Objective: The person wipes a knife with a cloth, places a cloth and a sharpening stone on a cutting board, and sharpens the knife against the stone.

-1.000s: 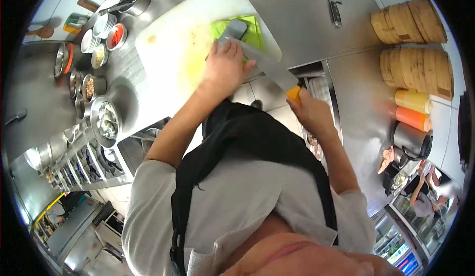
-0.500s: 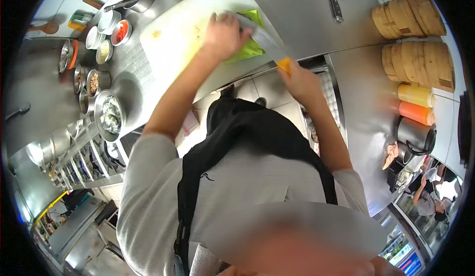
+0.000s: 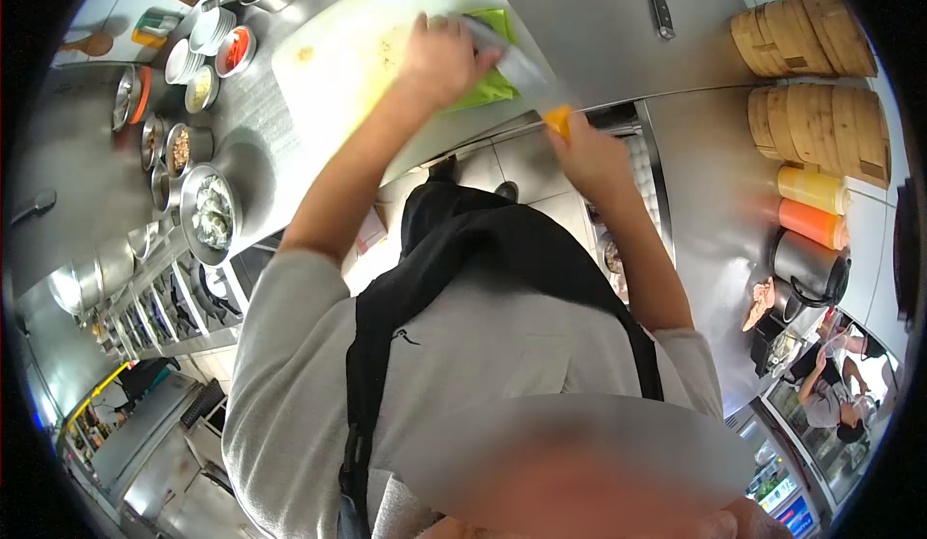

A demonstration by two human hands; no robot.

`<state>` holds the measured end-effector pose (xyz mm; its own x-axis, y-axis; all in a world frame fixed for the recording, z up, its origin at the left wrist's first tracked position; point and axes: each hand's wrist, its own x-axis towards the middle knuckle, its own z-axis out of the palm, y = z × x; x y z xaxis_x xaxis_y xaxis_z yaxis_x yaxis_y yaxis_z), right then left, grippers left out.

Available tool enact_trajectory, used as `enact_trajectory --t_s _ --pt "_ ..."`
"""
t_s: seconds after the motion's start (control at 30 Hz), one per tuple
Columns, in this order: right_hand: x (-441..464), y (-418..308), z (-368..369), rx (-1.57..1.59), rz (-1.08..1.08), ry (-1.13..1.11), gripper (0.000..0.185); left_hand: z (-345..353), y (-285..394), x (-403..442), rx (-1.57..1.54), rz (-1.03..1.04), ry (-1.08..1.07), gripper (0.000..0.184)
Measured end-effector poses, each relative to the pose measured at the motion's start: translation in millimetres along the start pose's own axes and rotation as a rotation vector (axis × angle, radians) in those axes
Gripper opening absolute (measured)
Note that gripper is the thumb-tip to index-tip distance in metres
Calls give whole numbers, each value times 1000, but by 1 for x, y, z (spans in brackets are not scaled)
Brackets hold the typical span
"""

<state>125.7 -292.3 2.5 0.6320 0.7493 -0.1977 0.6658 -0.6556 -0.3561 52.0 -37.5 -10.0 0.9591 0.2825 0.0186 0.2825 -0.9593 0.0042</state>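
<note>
My right hand (image 3: pixel 589 157) is closed round the yellow handle of a large knife (image 3: pixel 526 75), whose blade points up and left and is partly blurred. My left hand (image 3: pixel 439 61) is over the blade's far end, fingers stretched forward and thumb apart; its fingertips' exact contact is hard to see. Beneath the blade, a green cloth (image 3: pixel 494 87) lies on the white cutting board (image 3: pixel 338 46). A dark block (image 3: pixel 473 25) on the cloth is mostly hidden by the blade and my left hand.
Bowls of red strips (image 3: pixel 234 51) and stacked white dishes (image 3: pixel 211 30) stand left, above a metal bowl (image 3: pixel 209 215). Another knife (image 3: pixel 660 3) lies on the steel counter. Bamboo steamers (image 3: pixel 821 128), squeeze bottles (image 3: pixel 811 222) and a pot (image 3: pixel 809 261) are right. Another person (image 3: pixel 828 399) is at lower right.
Both hands and the knife have moved up in the view; the right hand has also shifted left. The block, well visible earlier, is now mostly covered. The other person's posture has changed.
</note>
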Motion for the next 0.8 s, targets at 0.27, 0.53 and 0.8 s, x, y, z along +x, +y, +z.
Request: enact_trajectory --t_s 0.27,0.53,0.8 --pt "19 2 11 57 -43 30 44 -7 -11 26 10 -28 81 57" --pt "-30 7 9 72 103 -95 46 23 11 -27 48 152 346 59" --pt "-60 7 4 -6 172 -241 48 6 29 -50 46 90 206 64"
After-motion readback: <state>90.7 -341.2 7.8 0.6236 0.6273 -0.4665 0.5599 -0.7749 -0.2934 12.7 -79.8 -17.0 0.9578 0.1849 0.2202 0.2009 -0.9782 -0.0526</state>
